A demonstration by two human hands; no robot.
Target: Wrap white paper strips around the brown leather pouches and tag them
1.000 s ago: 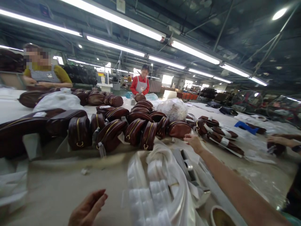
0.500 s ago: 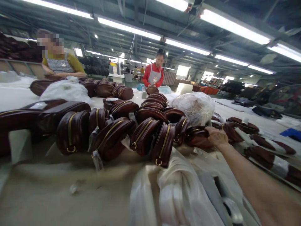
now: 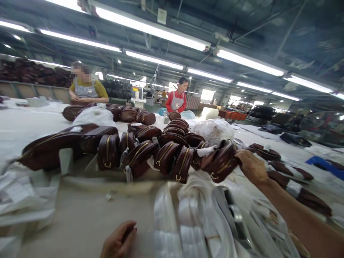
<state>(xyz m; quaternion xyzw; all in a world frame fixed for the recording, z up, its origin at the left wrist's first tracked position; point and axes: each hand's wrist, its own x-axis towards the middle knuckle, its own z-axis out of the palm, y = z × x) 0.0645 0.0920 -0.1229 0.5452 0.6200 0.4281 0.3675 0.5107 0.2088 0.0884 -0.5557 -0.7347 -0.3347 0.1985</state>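
Note:
My right hand (image 3: 251,166) reaches out at the right, its fingers closed on the edge of a dark brown leather zip bag (image 3: 221,163). That bag is tilted, with its gold zipper and ring towards me and a white piece of wrapping at its left. Beside it stand several similar bags, among them one with an upright gold zipper (image 3: 183,165). Low in the view, over the bare tabletop, is my left hand (image 3: 120,239), loosely curled with the thumb apart from the fingers and nothing visible in it.
Clear plastic sleeves (image 3: 188,218) lie in front, beside a grey tape dispenser (image 3: 233,215). More wrapped brown bags (image 3: 301,190) lie at the right. A stuffed plastic bag (image 3: 213,129) sits behind the row. Two co-workers, one in a red top (image 3: 176,100), stand across the table.
My right hand has raised and turned the bag, so its zipper and ring now show. My left hand has come into view at the bottom. The camera view has tilted upward.

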